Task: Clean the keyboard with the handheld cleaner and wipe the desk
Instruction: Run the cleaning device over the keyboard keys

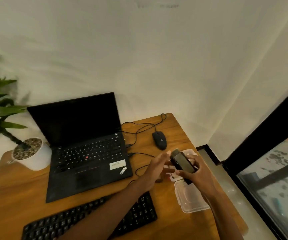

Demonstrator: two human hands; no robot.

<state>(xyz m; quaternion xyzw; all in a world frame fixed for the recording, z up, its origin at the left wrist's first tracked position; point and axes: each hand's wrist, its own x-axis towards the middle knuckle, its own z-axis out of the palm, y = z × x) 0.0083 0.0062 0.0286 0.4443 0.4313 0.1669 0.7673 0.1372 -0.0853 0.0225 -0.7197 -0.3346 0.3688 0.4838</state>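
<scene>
My right hand (196,175) is shut on a dark handheld cleaner (181,161), holding it above the right side of the wooden desk (18,196). My left hand (157,168) is flat with fingers apart, just left of the cleaner, its fingertips close to the cleaner's upper end. A black external keyboard (56,224) lies at the desk's front edge, partly under my left forearm. An open black laptop (86,149) with its own keyboard stands behind it, screen dark.
A clear plastic container with its lid (190,200) sits under my right hand near the desk's right edge. A wired black mouse (159,140) and loose cables lie behind. A potted plant (30,153) stands at the left. A dark-framed window (269,170) is at right.
</scene>
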